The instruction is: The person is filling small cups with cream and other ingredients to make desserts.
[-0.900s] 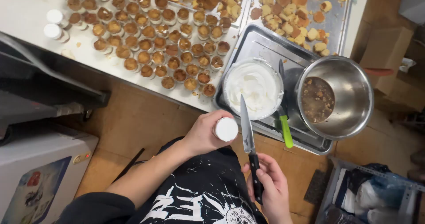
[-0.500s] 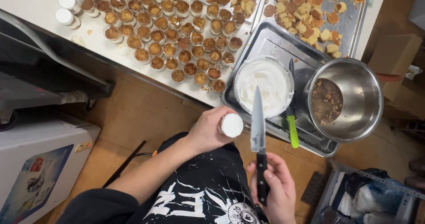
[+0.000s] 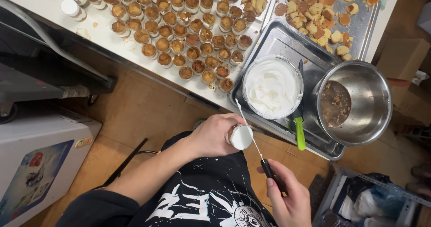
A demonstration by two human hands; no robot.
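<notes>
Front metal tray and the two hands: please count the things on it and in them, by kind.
cream tub: 1
steel bowl: 1
green-handled tool: 1
knife, in right hand: 1
white-topped cup, in left hand: 1
Total: 5

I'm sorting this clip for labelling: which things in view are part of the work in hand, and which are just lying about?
In use: left hand holding small cream-topped cup; right hand holding knife; bowl of white cream; rows of filled cups.

Lying about: green-handled tool, steel pot, cake pieces, white chest.
</notes>
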